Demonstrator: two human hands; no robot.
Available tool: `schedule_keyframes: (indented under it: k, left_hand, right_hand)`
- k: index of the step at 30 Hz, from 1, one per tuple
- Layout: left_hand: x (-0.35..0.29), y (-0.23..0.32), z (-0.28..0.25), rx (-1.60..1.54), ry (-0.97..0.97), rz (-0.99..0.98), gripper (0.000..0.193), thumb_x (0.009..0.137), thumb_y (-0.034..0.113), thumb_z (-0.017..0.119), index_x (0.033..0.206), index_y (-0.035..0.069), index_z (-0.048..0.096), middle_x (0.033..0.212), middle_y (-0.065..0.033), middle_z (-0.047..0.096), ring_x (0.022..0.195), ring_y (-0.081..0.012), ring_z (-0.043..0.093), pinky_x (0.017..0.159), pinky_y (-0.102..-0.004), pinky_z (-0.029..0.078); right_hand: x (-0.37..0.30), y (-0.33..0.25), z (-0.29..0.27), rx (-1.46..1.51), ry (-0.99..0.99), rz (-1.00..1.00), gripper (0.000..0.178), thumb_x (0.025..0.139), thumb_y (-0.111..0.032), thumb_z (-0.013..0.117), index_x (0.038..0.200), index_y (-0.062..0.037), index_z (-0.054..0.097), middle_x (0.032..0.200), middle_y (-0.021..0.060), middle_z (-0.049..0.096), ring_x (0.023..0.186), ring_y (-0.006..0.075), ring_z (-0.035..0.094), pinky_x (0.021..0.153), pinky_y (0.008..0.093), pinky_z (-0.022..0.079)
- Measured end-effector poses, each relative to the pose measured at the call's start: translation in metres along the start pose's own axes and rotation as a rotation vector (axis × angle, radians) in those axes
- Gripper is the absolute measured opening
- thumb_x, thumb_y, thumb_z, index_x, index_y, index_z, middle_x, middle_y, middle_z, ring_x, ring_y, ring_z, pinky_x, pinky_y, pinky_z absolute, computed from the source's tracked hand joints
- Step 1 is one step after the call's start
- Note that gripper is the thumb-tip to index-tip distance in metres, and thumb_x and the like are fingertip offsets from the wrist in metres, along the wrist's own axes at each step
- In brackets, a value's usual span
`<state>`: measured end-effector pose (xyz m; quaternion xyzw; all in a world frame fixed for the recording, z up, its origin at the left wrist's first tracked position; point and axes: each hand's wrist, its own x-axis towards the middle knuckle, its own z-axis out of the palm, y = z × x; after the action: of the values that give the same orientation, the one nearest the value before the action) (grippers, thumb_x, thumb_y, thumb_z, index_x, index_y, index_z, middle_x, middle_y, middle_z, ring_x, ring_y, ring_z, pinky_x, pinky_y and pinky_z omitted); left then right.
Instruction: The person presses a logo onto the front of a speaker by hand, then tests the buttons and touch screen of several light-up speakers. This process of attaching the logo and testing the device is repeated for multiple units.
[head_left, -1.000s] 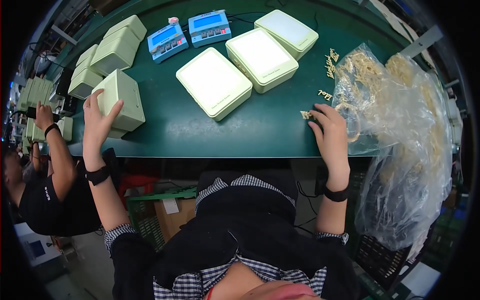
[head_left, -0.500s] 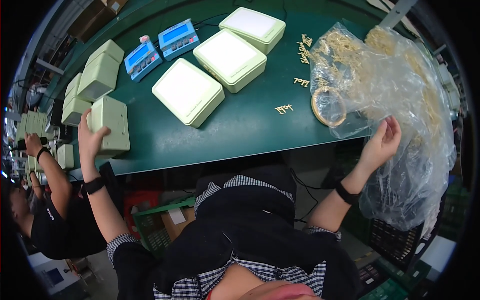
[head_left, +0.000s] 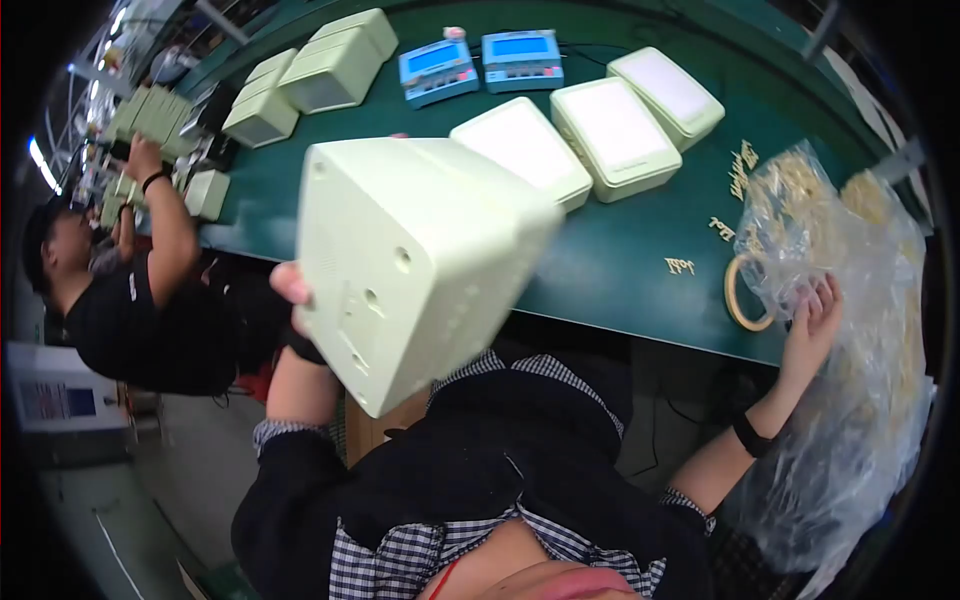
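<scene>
One box (head_left: 410, 265) raised, clamped in left grip (head_left: 292, 284); right grip (head_left: 818, 312) unclear at one bag (head_left: 865, 400); two blue devices (head_left: 523, 60).

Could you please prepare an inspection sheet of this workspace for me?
Surface: green tabletop, carrying three white-topped boxes and two blue devices.
Handled things: pale green box, raised and tilted, a face with holes showing.
Clutter: loose tan letter pieces; tan ring by a clear plastic bag.
Hands: left hand grips the box, mostly hidden behind it; right hand at the bag, grip unclear.
Cables: thin dark cable below the tabletop.
Surroundings: co-worker in black at left.
</scene>
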<state>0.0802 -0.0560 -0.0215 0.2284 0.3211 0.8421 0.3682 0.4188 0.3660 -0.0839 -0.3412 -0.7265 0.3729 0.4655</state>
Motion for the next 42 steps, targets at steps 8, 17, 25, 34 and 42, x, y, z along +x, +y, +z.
schedule_keyframes:
  k: [8, 17, 25, 34, 42]
  left_hand:
    - [0.003, -0.046, 0.007, -0.496, -0.172, -0.191, 0.109, 0.05, 0.029, 0.067, 0.149, -0.001, 0.033, 0.141, -0.0244, 0.048, 0.126, -0.038, 0.052, 0.11, -0.0446, 0.04]
    - [0.03, -0.013, 0.04, 0.335, -0.102, -0.364, 0.112, 0.048, 0.032, 0.07, 0.149, 0.0, 0.035, 0.144, -0.0235, 0.045, 0.128, -0.0348, 0.05, 0.111, -0.0433, 0.036]
    - [0.089, 0.006, 0.063, 1.501, -0.658, 0.183, 0.109, 0.04, 0.034, 0.07, 0.144, 0.012, 0.046, 0.146, -0.0224, 0.044, 0.122, -0.04, 0.052, 0.103, -0.0428, 0.04]
    - [0.104, -0.017, 0.063, 1.929, -0.833, 0.274, 0.108, 0.041, 0.035, 0.067, 0.145, 0.017, 0.046, 0.151, -0.0193, 0.039, 0.101, -0.0384, 0.053, 0.088, -0.0425, 0.045]
    - [0.104, -0.02, 0.057, 1.923, -0.845, 0.342, 0.111, 0.042, 0.043, 0.064, 0.148, 0.015, 0.044, 0.156, -0.0197, 0.031, 0.102, -0.0383, 0.05, 0.092, -0.0429, 0.041]
  right_hand:
    - [0.041, -0.006, 0.019, -0.225, 0.146, -0.205, 0.036, 0.092, -0.008, 0.067, 0.125, -0.0016, 0.053, 0.125, 0.0103, 0.051, 0.108, 0.0181, 0.058, 0.095, 0.031, 0.046]
    - [0.06, 0.016, 0.014, -0.261, -0.294, 0.053, 0.046, 0.086, -0.021, 0.073, 0.122, -0.0001, 0.054, 0.113, 0.0154, 0.062, 0.105, 0.0268, 0.06, 0.094, 0.0342, 0.045]
    - [0.064, 0.008, 0.018, -0.501, -0.529, 0.086, 0.053, 0.085, -0.014, 0.066, 0.135, -0.005, 0.052, 0.127, 0.0193, 0.06, 0.116, 0.0288, 0.059, 0.1, 0.0355, 0.044]
    - [0.064, -0.026, 0.043, -0.392, -0.633, -0.095, 0.054, 0.086, -0.01, 0.061, 0.139, -0.0081, 0.05, 0.131, 0.0208, 0.058, 0.12, 0.0315, 0.057, 0.103, 0.0395, 0.042]
    - [0.105, 0.04, 0.025, -0.72, -0.424, -0.206, 0.04, 0.082, -0.006, 0.065, 0.122, -0.0039, 0.061, 0.107, 0.0179, 0.066, 0.094, 0.0277, 0.065, 0.081, 0.0359, 0.052]
